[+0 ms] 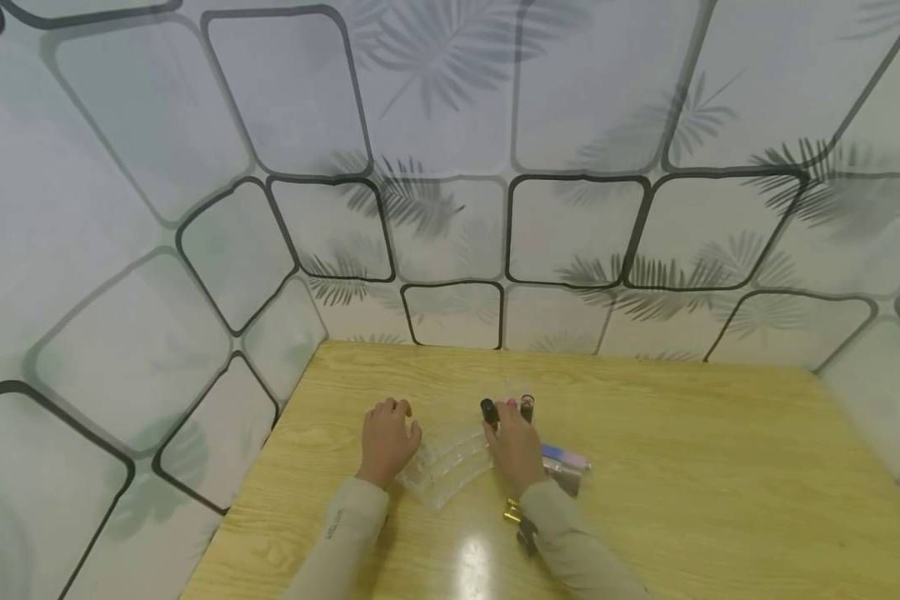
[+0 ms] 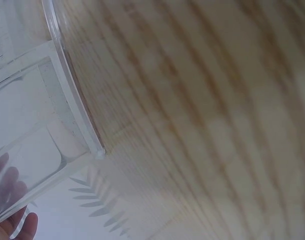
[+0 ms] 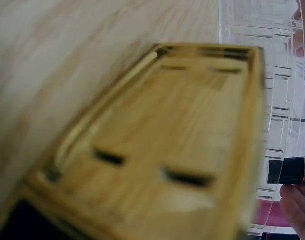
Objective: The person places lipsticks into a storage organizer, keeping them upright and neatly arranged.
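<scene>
A clear plastic organizer (image 1: 450, 458) with rows of compartments lies on the wooden table. At its left end is my left hand (image 1: 388, 437), fingers loosely bent and thumb apart; its fingertips (image 2: 10, 180) show through the clear wall in the left wrist view. Over the organizer's right end, my right hand (image 1: 517, 450) pinches a black lipstick-like tube (image 3: 291, 171) between thumb and fingers. Beside that hand a pink tube (image 1: 512, 403) and a dark tube (image 1: 527, 407) stand at the organizer's far right. Whether the black tube touches a compartment is unclear.
Right of the organizer lie a blue-and-pink packet (image 1: 566, 457) and a greyish item (image 1: 564, 475). A gold-framed item (image 1: 512, 510) and a black object (image 1: 527, 537) are by the right forearm. Patterned walls (image 1: 450, 312) border the table.
</scene>
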The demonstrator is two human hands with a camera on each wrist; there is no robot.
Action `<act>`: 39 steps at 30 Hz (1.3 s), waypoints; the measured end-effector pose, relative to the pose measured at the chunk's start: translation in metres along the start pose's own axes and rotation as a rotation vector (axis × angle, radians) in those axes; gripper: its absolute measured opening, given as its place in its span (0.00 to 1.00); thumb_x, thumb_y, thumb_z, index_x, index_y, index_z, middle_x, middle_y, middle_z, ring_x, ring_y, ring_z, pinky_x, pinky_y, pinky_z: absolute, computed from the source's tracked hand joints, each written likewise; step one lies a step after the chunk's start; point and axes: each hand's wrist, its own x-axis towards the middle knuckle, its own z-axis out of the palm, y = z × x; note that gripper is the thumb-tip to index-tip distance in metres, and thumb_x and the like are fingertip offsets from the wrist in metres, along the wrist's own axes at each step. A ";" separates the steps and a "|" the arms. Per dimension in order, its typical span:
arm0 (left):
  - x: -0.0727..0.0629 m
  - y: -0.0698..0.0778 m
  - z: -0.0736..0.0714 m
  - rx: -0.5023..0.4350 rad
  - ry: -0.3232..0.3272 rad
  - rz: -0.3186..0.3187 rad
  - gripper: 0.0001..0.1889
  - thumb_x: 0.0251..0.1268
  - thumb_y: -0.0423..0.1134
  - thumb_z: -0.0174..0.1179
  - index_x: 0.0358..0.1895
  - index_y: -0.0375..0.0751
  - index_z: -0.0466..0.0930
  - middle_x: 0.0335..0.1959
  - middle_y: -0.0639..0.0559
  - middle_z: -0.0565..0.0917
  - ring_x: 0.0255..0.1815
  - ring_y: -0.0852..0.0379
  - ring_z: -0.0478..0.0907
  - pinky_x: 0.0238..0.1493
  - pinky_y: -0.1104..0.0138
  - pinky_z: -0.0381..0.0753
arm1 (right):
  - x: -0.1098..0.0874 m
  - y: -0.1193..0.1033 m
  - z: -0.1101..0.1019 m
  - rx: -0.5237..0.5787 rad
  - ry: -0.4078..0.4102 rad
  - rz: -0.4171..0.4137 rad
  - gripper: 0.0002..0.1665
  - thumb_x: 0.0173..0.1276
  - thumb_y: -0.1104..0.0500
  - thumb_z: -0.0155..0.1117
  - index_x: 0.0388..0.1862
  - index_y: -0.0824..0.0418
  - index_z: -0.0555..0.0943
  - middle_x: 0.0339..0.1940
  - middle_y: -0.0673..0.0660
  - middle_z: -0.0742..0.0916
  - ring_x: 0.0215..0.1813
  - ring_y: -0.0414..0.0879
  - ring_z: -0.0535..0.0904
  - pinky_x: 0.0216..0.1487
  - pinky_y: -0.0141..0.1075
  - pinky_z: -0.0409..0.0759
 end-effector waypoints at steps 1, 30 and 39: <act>0.000 0.000 0.000 -0.003 -0.001 0.000 0.06 0.53 0.39 0.60 0.31 0.41 0.76 0.28 0.48 0.77 0.30 0.50 0.74 0.38 0.54 0.75 | 0.000 0.000 0.000 -0.001 0.000 0.002 0.17 0.54 0.61 0.70 0.39 0.68 0.77 0.32 0.62 0.85 0.32 0.52 0.83 0.33 0.40 0.82; -0.001 0.002 0.002 0.052 0.059 0.042 0.05 0.52 0.39 0.60 0.29 0.43 0.76 0.26 0.49 0.78 0.29 0.51 0.74 0.38 0.55 0.76 | -0.004 0.001 0.001 -0.033 0.008 -0.013 0.19 0.53 0.63 0.70 0.41 0.70 0.76 0.29 0.63 0.85 0.24 0.52 0.82 0.25 0.39 0.81; -0.001 0.002 0.000 0.068 0.110 0.089 0.04 0.50 0.37 0.62 0.28 0.44 0.76 0.26 0.49 0.78 0.28 0.51 0.75 0.37 0.55 0.77 | -0.003 -0.003 -0.001 -0.031 -0.015 0.016 0.18 0.55 0.62 0.69 0.42 0.70 0.76 0.30 0.63 0.85 0.26 0.52 0.82 0.28 0.39 0.81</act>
